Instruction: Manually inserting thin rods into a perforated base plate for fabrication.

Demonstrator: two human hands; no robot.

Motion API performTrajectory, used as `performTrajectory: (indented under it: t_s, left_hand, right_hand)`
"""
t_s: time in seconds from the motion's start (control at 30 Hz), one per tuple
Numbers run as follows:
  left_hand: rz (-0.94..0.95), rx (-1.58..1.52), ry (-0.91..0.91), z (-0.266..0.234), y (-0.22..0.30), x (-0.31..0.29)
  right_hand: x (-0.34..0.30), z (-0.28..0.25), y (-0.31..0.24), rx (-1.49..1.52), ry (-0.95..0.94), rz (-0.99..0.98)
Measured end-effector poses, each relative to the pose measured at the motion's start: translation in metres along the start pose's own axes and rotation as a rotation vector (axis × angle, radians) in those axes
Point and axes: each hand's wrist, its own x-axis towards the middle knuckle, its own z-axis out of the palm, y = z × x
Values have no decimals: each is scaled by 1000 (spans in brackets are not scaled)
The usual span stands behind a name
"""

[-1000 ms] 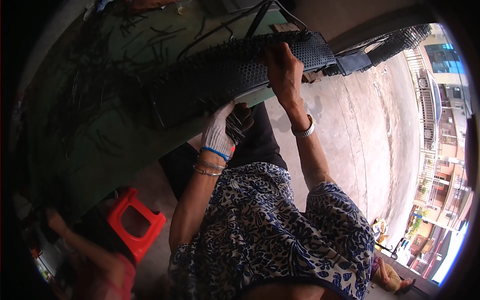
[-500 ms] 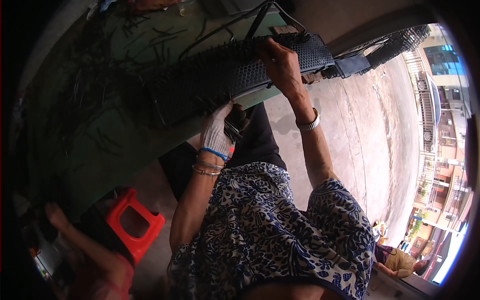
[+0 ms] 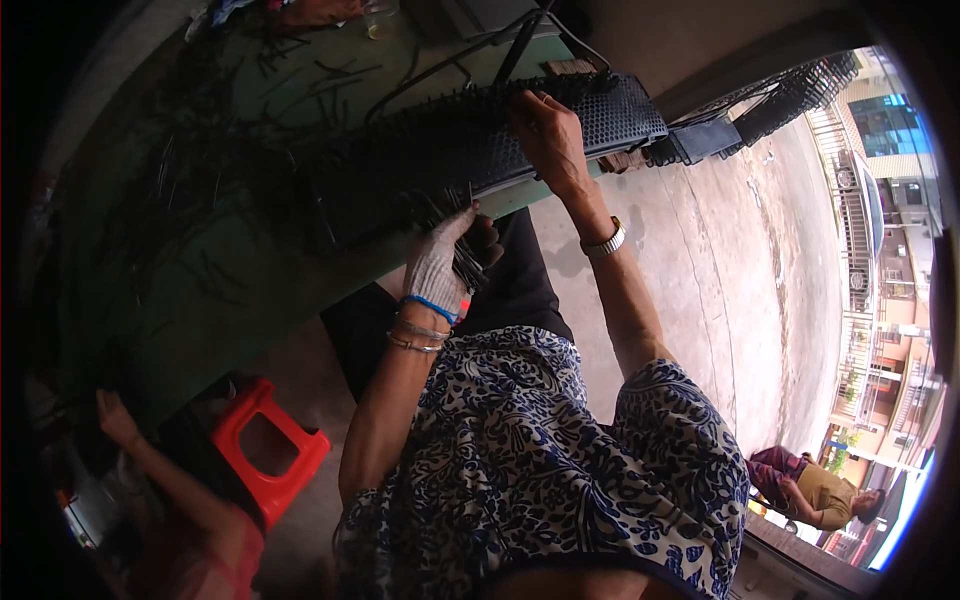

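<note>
A long black perforated tray [image 3: 628, 115] with a honeycomb of small holes lies slantwise on the green table [image 3: 290, 300]. Thin black rods [image 3: 445, 105] stand up in a row along part of its far side. My left hand [image 3: 435, 262], in a whitish knit glove with dark fingertips, is closed around a bundle of thin black rods [image 3: 468, 268] at the tray's near edge. Over the tray, my bare right hand [image 3: 552, 142] has its fingers pinched together beside the standing rods. What lies between those fingertips is too small and hidden to make out.
Many loose black rods [image 3: 185, 180] are scattered over the table's left part. A metal bar frame [image 3: 515, 50] rises behind the tray. A red plastic stool [image 3: 262, 455] stands at lower left, near a co-worker's arm [image 3: 180, 480]. Another person [image 3: 825, 495] is at far right.
My right hand has shifted slightly left and nearer along the tray. The bundle in my left hand now fans out more visibly. The person at far right has moved further into view.
</note>
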Motion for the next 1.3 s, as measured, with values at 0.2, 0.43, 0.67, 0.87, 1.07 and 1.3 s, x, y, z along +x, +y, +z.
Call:
performTrajectory:
  t_s: [0.2, 0.43, 0.67, 0.87, 1.07, 1.3]
  left_hand:
    - [-13, -8, 23, 3, 1, -2]
    - [27, -26, 9, 0, 1, 0]
    - [70, -21, 39, 0, 4, 2]
    - [55, 9, 39, 5, 4, 1]
    - [45, 123, 60, 11, 8, -6]
    - [28, 36, 45, 1, 10, 5]
  right_hand:
    - [7, 12, -8, -112, 39, 129]
    - [-11, 17, -12, -126, 80, 213]
    - [-27, 1, -34, 125, -69, 195]
    - [-29, -11, -43, 606, -516, 378]
    - [-31, -15, -37, 798, -492, 428]
    - [-24, -24, -41, 659, -160, 405]
